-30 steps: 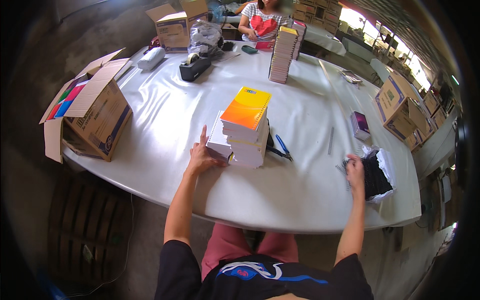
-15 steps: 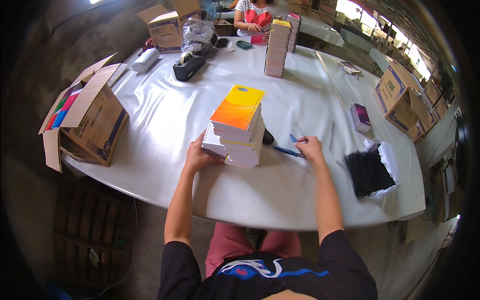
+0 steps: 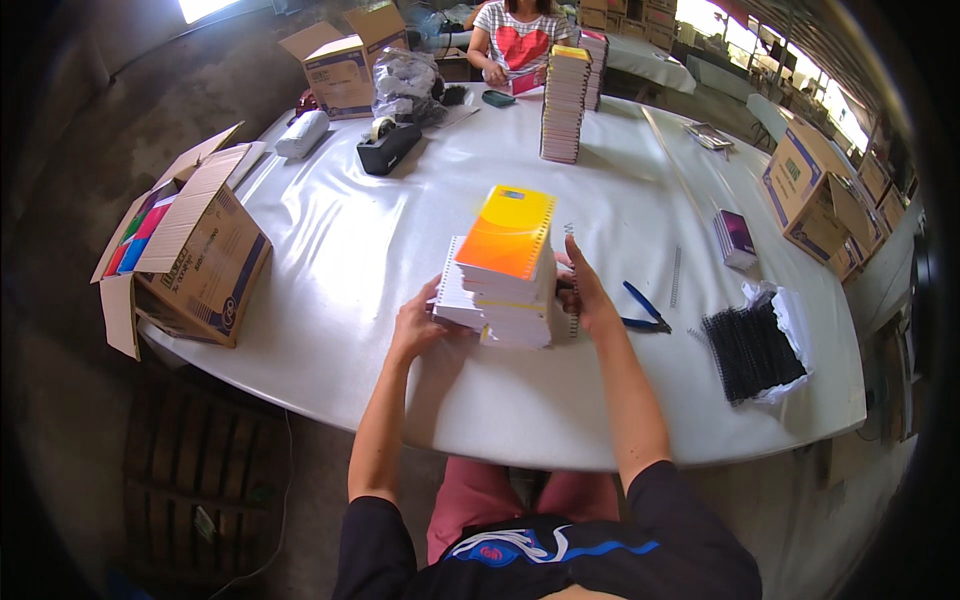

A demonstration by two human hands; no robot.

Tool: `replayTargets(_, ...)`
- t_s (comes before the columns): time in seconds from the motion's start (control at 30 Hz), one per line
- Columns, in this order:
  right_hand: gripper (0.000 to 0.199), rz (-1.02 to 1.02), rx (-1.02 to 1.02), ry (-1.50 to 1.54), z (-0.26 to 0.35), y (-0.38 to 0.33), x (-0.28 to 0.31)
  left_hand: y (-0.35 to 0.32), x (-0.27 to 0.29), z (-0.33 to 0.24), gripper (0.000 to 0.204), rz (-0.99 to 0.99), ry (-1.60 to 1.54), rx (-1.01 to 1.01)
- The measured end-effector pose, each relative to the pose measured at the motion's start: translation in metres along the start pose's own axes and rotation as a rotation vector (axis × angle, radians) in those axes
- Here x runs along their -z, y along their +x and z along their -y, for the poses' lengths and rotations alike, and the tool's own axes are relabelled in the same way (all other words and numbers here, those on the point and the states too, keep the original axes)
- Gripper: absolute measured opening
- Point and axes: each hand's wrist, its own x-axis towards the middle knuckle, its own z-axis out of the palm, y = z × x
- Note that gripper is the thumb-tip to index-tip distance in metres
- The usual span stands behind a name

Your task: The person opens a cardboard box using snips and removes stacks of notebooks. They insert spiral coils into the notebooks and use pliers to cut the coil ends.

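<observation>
A stack of unbound notebooks [image 3: 507, 240] with a yellow and orange cover on top stands before me, punched holes along its edges. The lower white page blocks stick out to the left. My left hand [image 3: 418, 325] grips that lower left side, its fingertips partly hidden. On the other side, my right hand [image 3: 590, 295] is beside the stack, thumb raised and spread from the fingers, which reach to the stack's edge. A black spiral coil [image 3: 573, 326] runs upright in the view past this hand, partly covered by it. Blue-handled pliers [image 3: 647, 322] lie on the table to the right.
Black coils [image 3: 752, 350] fill a white wrapper at right, near a loose coil [image 3: 676, 277] and small purple notebooks [image 3: 735, 240]. Open cartons [image 3: 205, 270] stand left and farther back. A tape dispenser [image 3: 388, 150] and tall notebook stack [image 3: 565, 105] stand beyond; a person [image 3: 515, 40] works opposite.
My right hand has let go of the blue pliers, now lying on the table, and moved left to the stack's side. My left hand stays at the stack. The view has shifted slightly.
</observation>
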Motion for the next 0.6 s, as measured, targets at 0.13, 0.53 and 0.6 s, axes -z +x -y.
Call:
replayTargets(0.13,0.076,0.008,-0.002,0.019,-0.009,0.013,0.011,-0.005,-0.011,-0.015,0.105,0.051,0.065,0.0)
replayTargets(0.53,0.065,-0.099,0.076,-0.063,0.003,-0.014,0.036,-0.018,-0.008,-0.038,0.138,0.144,-0.051,0.074)
replayTargets(0.6,0.053,-0.173,0.146,-0.092,0.01,-0.028,0.05,-0.02,-0.003,-0.061,0.124,-0.156,0.215,-0.319)
